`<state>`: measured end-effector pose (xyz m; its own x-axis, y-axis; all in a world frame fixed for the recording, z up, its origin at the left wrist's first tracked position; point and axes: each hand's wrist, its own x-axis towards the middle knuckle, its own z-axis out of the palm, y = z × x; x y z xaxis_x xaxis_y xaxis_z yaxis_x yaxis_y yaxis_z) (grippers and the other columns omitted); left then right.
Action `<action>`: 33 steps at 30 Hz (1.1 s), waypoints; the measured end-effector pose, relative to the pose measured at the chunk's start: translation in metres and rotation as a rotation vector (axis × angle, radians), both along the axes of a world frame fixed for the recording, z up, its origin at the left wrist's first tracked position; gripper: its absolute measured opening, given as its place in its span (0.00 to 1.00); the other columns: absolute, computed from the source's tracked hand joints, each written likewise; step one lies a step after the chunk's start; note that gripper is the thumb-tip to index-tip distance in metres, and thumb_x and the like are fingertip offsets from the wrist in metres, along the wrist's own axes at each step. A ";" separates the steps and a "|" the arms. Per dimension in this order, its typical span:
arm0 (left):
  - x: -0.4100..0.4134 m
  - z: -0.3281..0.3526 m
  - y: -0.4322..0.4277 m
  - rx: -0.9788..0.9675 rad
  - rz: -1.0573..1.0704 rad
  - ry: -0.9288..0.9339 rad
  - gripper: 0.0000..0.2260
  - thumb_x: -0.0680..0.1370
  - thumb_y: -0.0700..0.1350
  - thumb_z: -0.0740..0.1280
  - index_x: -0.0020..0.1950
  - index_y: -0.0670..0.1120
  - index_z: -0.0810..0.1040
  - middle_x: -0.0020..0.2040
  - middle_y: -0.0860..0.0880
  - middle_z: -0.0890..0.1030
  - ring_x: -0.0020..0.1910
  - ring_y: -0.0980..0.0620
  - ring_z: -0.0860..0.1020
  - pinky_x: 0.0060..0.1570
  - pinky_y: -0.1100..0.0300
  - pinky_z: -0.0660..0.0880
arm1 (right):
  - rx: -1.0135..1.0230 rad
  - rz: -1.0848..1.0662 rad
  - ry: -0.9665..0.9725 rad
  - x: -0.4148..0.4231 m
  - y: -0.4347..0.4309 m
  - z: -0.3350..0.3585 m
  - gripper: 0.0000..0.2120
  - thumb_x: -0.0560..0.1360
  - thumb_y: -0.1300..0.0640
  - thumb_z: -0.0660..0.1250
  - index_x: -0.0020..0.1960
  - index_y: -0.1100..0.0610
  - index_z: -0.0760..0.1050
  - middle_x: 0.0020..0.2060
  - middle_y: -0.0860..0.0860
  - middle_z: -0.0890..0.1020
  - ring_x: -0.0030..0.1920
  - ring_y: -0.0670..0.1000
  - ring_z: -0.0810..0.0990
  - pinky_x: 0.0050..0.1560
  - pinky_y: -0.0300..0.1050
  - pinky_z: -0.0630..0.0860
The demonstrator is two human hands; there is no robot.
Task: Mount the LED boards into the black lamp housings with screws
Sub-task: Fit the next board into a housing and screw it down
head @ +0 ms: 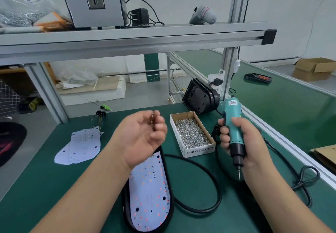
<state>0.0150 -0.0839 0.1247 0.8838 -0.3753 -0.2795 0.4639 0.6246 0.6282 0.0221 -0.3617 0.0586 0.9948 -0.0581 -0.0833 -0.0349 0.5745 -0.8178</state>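
Curling palm-up round what look like small screws, the left hand hovers over the LED board lying in its black housing while the right hand grips a teal screwdriver, so a loose screw might drop among the LEDs beside the box reading "SPRING BALANCE".

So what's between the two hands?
A cardboard box of screws sits between the left hand and the right hand, gripping the screwdriver, in the head view.
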 end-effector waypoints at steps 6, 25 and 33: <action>-0.066 -0.033 0.051 0.197 0.044 -0.071 0.04 0.78 0.39 0.70 0.49 0.41 0.84 0.43 0.45 0.78 0.32 0.56 0.69 0.22 0.68 0.62 | 0.261 -0.167 -0.076 -0.024 0.037 0.015 0.10 0.82 0.54 0.63 0.57 0.59 0.75 0.38 0.51 0.76 0.33 0.47 0.75 0.31 0.37 0.76; -0.092 -0.075 0.056 0.663 -0.034 -0.363 0.07 0.76 0.46 0.75 0.52 0.48 0.89 0.44 0.48 0.86 0.29 0.53 0.59 0.27 0.65 0.60 | 0.395 0.109 -0.345 -0.048 0.148 0.030 0.06 0.82 0.53 0.65 0.47 0.53 0.76 0.31 0.47 0.69 0.28 0.46 0.67 0.32 0.40 0.70; -0.095 -0.078 0.053 0.628 -0.072 -0.369 0.07 0.75 0.47 0.74 0.51 0.47 0.88 0.46 0.47 0.85 0.29 0.54 0.59 0.26 0.66 0.60 | 0.385 0.100 -0.371 -0.048 0.143 0.029 0.06 0.81 0.52 0.65 0.47 0.53 0.76 0.32 0.47 0.68 0.28 0.46 0.66 0.32 0.41 0.69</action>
